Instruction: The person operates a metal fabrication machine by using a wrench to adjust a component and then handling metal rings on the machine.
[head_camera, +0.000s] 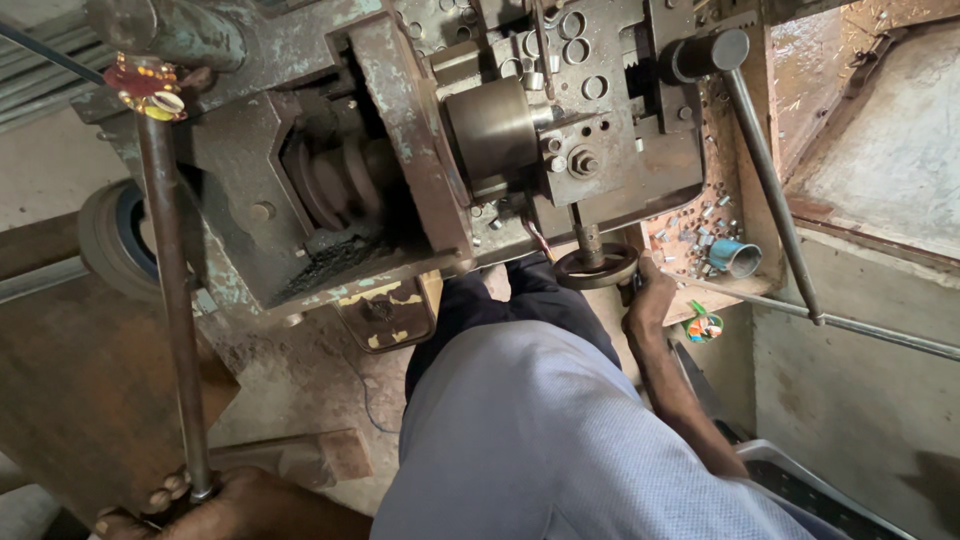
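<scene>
I look down over my pale blue shirt at a worn green lathe-like machine (400, 130). My left hand (190, 505), at the bottom left, is closed around the lower end of a long dark steel rod (172, 290) that rises to a red and yellow knob (148, 85). At centre right, my right hand (652, 295) grips the rim of a small round handwheel (598, 268) under the machine's tool slide. A brass-coloured cylindrical chuck (495, 130) sits above it.
A long lever with a black knob (705, 55) slants down the right side. A tray of small metal parts holds a blue tube piece (735, 257). A thin rail (880, 335) crosses at right. A belt wheel (115, 235) shows at left.
</scene>
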